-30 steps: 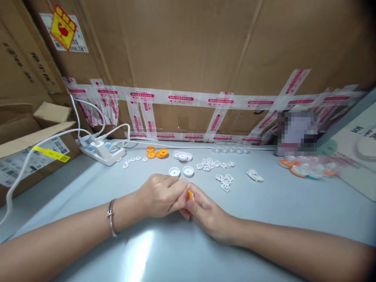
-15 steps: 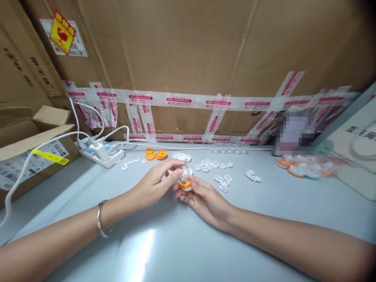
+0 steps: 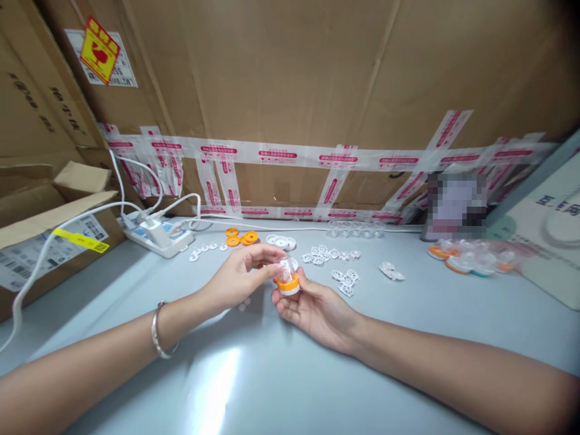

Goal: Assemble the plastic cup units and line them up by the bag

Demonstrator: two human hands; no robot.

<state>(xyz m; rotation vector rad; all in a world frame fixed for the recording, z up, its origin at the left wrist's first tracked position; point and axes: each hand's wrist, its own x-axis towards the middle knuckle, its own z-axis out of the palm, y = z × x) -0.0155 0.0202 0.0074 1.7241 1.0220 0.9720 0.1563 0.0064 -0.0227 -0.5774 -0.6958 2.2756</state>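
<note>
Between my hands, above the table, is a small plastic toy (image 3: 288, 283) with a clear dome, an orange ring and a white base. My right hand (image 3: 317, 308) grips it by the ring and base from the right. From the left, my left hand (image 3: 244, 272) has its thumb against the dome, fingers curled behind; part of the dome is hidden. White flat round parts (image 3: 281, 242) lie just beyond my hands, with orange rings (image 3: 248, 238) to their left. White openwork pieces (image 3: 347, 281) are spread to the right of the toy.
Small white pieces (image 3: 205, 248) lie near a power strip (image 3: 158, 238) with white cables. Clear domes (image 3: 354, 229) stand in rows at the back. Bagged domed toys (image 3: 471, 260) are at right. A large cardboard box (image 3: 290, 78) walls off the back; another box (image 3: 54, 254) stands left.
The toy has tilted slightly and its clear dome shows more. My left hand has shifted slightly, uncovering small white pieces on the table below its wrist.
</note>
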